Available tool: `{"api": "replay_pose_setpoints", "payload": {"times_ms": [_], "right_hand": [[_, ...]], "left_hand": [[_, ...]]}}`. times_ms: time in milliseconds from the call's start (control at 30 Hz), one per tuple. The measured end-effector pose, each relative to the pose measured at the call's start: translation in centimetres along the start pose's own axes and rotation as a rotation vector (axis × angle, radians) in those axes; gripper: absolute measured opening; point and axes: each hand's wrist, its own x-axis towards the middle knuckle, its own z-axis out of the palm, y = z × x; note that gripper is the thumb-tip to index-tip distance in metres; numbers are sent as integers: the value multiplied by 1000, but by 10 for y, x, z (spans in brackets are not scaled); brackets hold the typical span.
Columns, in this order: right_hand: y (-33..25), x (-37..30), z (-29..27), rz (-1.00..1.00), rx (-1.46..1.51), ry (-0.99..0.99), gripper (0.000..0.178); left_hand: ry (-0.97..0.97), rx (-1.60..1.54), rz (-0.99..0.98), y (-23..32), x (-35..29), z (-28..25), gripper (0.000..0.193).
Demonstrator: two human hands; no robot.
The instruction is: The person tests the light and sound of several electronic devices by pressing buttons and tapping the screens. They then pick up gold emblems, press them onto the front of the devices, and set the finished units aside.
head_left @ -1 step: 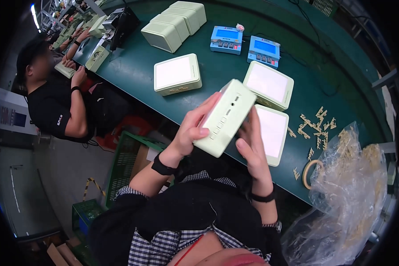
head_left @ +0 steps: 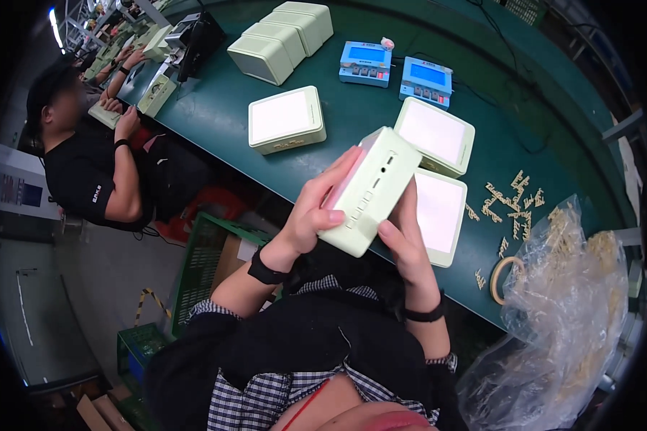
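Above the table's near edge, a pale green box-shaped device (head_left: 370,190) is tilted between my two hands. Its narrow side faces up, showing a row of small square buttons, a round jack and slots. My left hand (head_left: 315,208) grips its left end, with the thumb on the button side and the fingers on the large face. On the right, my right hand (head_left: 406,233) has its thumb against the edge and its fingers behind the box, partly hidden. Beside it lie two similar devices (head_left: 437,133) with white faces, and another white-faced device (head_left: 286,118) sits farther left.
Pale green boxes (head_left: 280,43) stand in a row at the back, near two blue instruments (head_left: 366,63) with screens. Small gold-coloured pieces (head_left: 514,201), a tape roll (head_left: 507,280) and a clear plastic bag (head_left: 561,323) lie right. A co-worker (head_left: 86,151) sits left, above green crates (head_left: 201,280).
The held device has shifted slightly right and tilted a little. My right thumb has come up against its edge, and the right fingers have closed in behind it.
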Motion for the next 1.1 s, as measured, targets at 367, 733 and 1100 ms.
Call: {"api": "replay_pose_setpoints", "payload": {"times_ms": [367,733,1100], "right_hand": [[4,4,-9,135,210,51,110],[3,5,-12,145,272,62,107],[7,6,-6,172,197,182,101]], "left_hand": [[22,184,147,15,8,29,104],[4,354,214,18,10,30,105],[3,267,203,13,10,23,103]]}}
